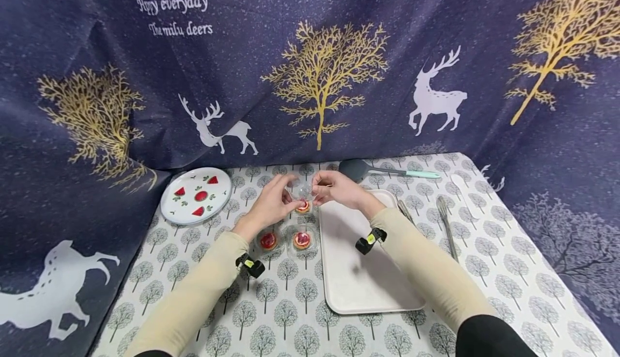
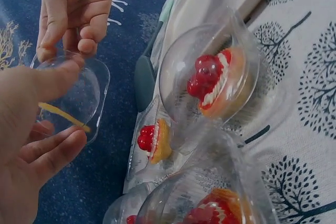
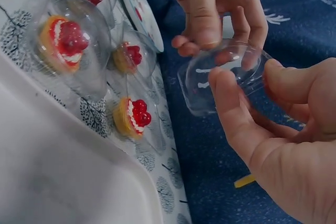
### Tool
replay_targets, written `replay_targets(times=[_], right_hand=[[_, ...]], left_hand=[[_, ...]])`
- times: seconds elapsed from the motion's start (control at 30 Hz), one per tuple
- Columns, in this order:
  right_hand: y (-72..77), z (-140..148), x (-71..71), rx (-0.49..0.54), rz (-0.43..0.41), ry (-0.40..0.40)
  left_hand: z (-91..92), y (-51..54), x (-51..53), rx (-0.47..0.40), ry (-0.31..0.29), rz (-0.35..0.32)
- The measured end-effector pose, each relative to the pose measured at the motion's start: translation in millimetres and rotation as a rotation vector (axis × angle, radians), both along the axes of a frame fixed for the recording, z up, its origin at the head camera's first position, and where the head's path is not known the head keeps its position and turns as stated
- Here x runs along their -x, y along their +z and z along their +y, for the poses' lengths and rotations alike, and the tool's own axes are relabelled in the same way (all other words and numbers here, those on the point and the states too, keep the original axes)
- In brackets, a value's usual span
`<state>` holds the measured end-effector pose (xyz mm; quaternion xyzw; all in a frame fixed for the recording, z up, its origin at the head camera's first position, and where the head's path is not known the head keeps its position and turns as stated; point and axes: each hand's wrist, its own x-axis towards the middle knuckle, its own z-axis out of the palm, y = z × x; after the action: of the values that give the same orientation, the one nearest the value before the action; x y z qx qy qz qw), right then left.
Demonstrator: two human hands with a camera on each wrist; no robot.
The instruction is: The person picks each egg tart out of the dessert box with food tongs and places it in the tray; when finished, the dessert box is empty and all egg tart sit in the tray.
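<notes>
Pinches a clear lid [image 3: 193, 97] from opposite sides with left hand [image 1: 271, 202] and right hand [image 1: 341, 187]. Narrow grip on the right, between thumb and fingers; broader on the left, with thumb laid over the rim and fingers bent along the edge. Held aloft, close above the rearmost tart [image 1: 302, 208] in head view. Cannot tell whether joined to the base there. Thin and glossy, with a round bulge and a flat, round-cornered flange.

Nearer the body, more tarts [image 1: 302, 240]: golden crusts, wavy white cream, shiny red tops, clear domes [image 3: 97, 48] set close together. Just to the right, a smooth white tray [image 1: 370, 292] with raised rim and rounded corners, partly under the right sleeve [image 1: 426, 260].

Close behind the lid, the table's far edge and dark backdrop [image 1: 242, 71]. Beyond the right hand, a grey-headed spatula [image 1: 387, 170]; well left, a round plate [image 1: 220, 187]. Toward the body, a broad stretch of tree-print cloth [image 1: 286, 298].
</notes>
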<state>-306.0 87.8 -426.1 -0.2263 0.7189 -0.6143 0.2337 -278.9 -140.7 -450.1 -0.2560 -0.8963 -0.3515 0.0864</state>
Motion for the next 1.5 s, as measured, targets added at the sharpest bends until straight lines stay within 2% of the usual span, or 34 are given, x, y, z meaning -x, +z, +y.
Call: replay_targets(times=[0.13, 0.2, 0.3, 0.43, 0.53, 0.73, 0.87, 0.97, 1.23, 1.37, 1.5], right_hand=[[2.8, 1.5, -7.9, -0.097, 0.156, -0.008], [4.1, 2.2, -11.6, -0.153, 0.236, -0.014], [4.7, 4.0, -17.6, -0.249, 0.399, -0.028], [2.3, 8.5, -25.5, -0.329, 0.630, -0.039], [-0.9, 11.6, -30.3, -0.330, 0.704, -0.030], [-6.3, 14.5, -38.3, -0.281, 0.698, 0.015], [-8.6, 14.9, -44.4, -0.296, 0.715, 0.020], [-9.6, 14.8, -48.9, -0.323, 0.733, -0.004], [-12.6, 13.8, -52.9, -0.346, 0.735, -0.099], [-13.1, 13.8, -53.5, -0.400, 0.697, -0.099], [-13.1, 14.0, -55.0, -0.414, 0.634, -0.045]], left_hand=[[0.4, 3.3, -6.1, -0.036, 0.009, -0.075], [-0.2, 4.5, -9.4, -0.043, 0.011, -0.089], [-1.4, 5.1, -14.3, -0.042, 0.017, -0.087], [-3.0, 4.5, -20.4, 0.017, 0.026, -0.068], [-4.1, 4.9, -25.2, 0.077, 0.015, -0.061], [-5.4, 5.7, -31.7, 0.140, -0.008, -0.076], [-6.2, 5.3, -35.1, 0.175, -0.018, -0.109], [-6.4, 5.2, -36.4, 0.189, -0.031, -0.118], [-6.4, 9.9, -35.6, 0.183, -0.063, -0.081], [-7.1, 11.3, -36.8, 0.181, -0.079, -0.093], [-8.0, 11.5, -38.8, 0.192, -0.089, -0.105]])
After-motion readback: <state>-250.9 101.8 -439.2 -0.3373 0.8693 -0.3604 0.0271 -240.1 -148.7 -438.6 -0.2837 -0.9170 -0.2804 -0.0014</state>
